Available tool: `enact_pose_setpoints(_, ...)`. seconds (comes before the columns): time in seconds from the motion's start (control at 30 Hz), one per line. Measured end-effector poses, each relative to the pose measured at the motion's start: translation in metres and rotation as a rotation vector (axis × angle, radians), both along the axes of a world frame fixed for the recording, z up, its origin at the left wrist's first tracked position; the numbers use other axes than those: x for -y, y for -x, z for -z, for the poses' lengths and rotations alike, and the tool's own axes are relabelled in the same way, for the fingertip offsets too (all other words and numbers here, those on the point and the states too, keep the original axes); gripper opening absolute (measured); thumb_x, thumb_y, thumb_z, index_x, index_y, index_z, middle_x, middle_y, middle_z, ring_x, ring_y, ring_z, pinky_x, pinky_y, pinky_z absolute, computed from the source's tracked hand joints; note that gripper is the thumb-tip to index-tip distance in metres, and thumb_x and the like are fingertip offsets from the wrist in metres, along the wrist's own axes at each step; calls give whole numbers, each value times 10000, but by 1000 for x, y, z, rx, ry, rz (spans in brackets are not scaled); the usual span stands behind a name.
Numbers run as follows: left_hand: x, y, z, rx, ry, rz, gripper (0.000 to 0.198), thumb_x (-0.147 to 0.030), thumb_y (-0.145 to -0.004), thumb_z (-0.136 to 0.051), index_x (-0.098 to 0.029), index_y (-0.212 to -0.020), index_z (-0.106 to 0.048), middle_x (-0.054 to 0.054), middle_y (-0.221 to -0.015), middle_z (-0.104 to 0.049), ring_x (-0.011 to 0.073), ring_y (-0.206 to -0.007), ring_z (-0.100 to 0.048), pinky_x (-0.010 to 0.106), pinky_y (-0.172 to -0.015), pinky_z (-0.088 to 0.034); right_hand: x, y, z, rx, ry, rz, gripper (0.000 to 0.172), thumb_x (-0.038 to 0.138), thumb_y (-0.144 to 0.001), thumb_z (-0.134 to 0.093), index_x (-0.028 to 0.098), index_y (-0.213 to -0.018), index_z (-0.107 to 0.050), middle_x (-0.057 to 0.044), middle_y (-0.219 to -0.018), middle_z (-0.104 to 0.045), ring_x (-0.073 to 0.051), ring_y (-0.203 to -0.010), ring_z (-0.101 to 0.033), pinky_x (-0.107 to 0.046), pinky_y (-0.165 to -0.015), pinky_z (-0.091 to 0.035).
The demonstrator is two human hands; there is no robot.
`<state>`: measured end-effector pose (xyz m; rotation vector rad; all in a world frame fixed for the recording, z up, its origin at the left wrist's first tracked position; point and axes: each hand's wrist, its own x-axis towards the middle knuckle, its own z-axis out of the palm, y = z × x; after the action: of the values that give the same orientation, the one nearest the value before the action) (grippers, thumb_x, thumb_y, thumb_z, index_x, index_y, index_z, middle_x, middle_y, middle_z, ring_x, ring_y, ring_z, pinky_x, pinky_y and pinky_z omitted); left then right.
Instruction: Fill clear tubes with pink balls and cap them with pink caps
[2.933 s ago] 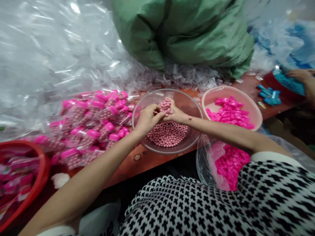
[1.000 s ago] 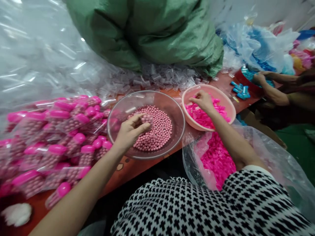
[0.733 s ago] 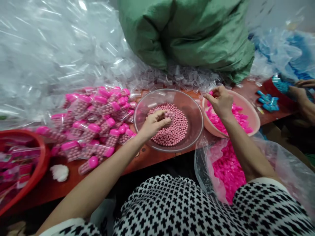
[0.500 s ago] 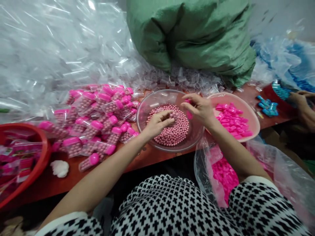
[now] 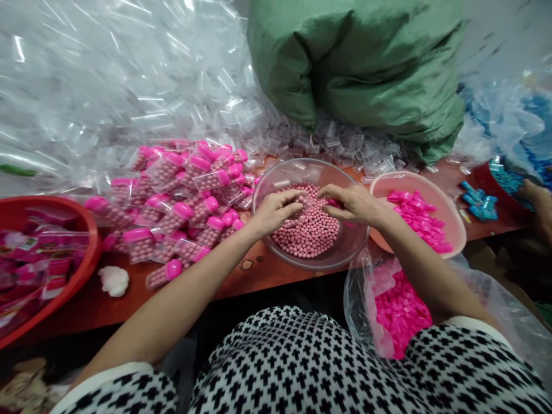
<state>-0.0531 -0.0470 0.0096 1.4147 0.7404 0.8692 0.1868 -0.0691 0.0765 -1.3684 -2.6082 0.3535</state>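
Note:
Over a clear bowl of pink beads, my left hand is closed round a small clear plastic container, whose outline is hard to make out against the beads. Facing it is my right hand, fingers pinched on a bright pink cap that is mostly hidden. More pink caps lie in a pale pink basin to the right. On the left lies a heap of clear containers filled with beads and topped with pink caps.
A red basin with pink packets stands at the left, near a white crumpled lump. Clear plastic containers and a green sack fill the back. Below right is a bag of pink pieces. A co-worker's hand is far right.
My right hand has come down and left, bringing the pink cap close to the container in my left hand. The whole view has shifted slightly.

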Motion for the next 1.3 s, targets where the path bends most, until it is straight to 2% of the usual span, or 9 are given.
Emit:
enact_pose_setpoints(0.13, 3, -3, 0, 89, 135, -7, 475, -426, -716, -833, -153, -1093, -737, 77, -1026, -734, 207, -892, -677, 353, -819, -575, -2, -5, 10, -246, 25, 160, 293, 432, -915, -584, 200, -1080, -652, -1, -740, -658, -143, -634, -559, -253, -636, -404)
enact_pose_setpoints(0.27, 10, -11, -5, 164, 230, 61, 481, -458, -738, -842, -165, -1093, -704, 69, -1018, -722, 190, -884, -681, 339, -795, -593, -4, 14, 20, -294, -66, 378, 212, 365, -908, -622, 209, -1040, -679, -17, -787, -718, -166, -684, -629, -268, -688, -464)
enact_pose_setpoints(0.37, 11, -16, -4, 220, 229, 19, 506, -475, -720, -860, -162, -1078, -687, 69, -1021, -722, 193, -898, -685, 334, -785, -600, -1, 32, 26, -343, -77, 349, 259, 287, -964, -525, 218, -1134, -707, -72, -1057, -783, -217, -936, -724, -325, -866, -527)
enact_pose_setpoints(0.53, 8, -15, 0, 302, 314, -80, 576, -469, -629, -921, -163, -1055, -683, 44, -999, -716, 160, -862, -682, 291, -778, -600, 13, 39, 33, -540, 105, 270, 425, 291, -982, -485, 245, -1382, -622, -62, -1319, -718, -235, -1221, -678, -417, -1063, -517)
enact_pose_setpoints(0.63, 9, -15, -1, 313, 308, -77, 574, -479, -622, -927, -161, -1033, -683, 56, -1021, -720, 170, -866, -689, 310, -795, -608, 14, 32, 40, -683, 144, 281, 431, 316, -931, -579, 246, -1353, -635, -63, -1305, -722, -237, -1194, -686, -435, -1049, -532)
enact_pose_setpoints(0.83, 16, -13, 0, 214, 196, -85, 494, -478, -734, -837, -170, -1098, -710, 79, -1082, -730, 217, -921, -705, 375, -817, -622, 3, 19, 43, -960, 236, 302, 454, 551, -807, -752, 198, -1084, -685, -51, -1000, -744, -182, -915, -707, -346, -870, -584)
enact_pose_setpoints(0.93, 19, -11, 3, 55, 45, -152, 435, -447, -798, -762, -180, -1140, -745, 78, -1085, -745, 236, -928, -709, 387, -827, -615, 6, 18, 30, -869, 82, 284, 384, 524, -875, -697, 216, -1104, -675, -46, -1024, -735, -181, -926, -698, -346, -886, -567)
enact_pose_setpoints(1.1, 21, -10, 4, -67, -271, -170, 331, -378, -866, -685, -186, -1113, -793, 84, -1115, -776, 263, -1038, -708, 384, -968, -548, 14, 27, 12, -483, -180, 13, 250, 370, -975, -606, 212, -1152, -686, -81, -1050, -740, -201, -958, -695, -335, -882, -543)
enact_pose_setpoints(1.3, 25, -6, 3, -73, -255, -194, 336, -407, -878, -691, -204, -1124, -799, 72, -1155, -782, 266, -1054, -724, 364, -973, -547, 13, 29, 19, -357, -296, -107, 240, 330, -1018, -548, 197, -1193, -645, -86, -983, -714, -192, -903, -673, -295, -793, -536)
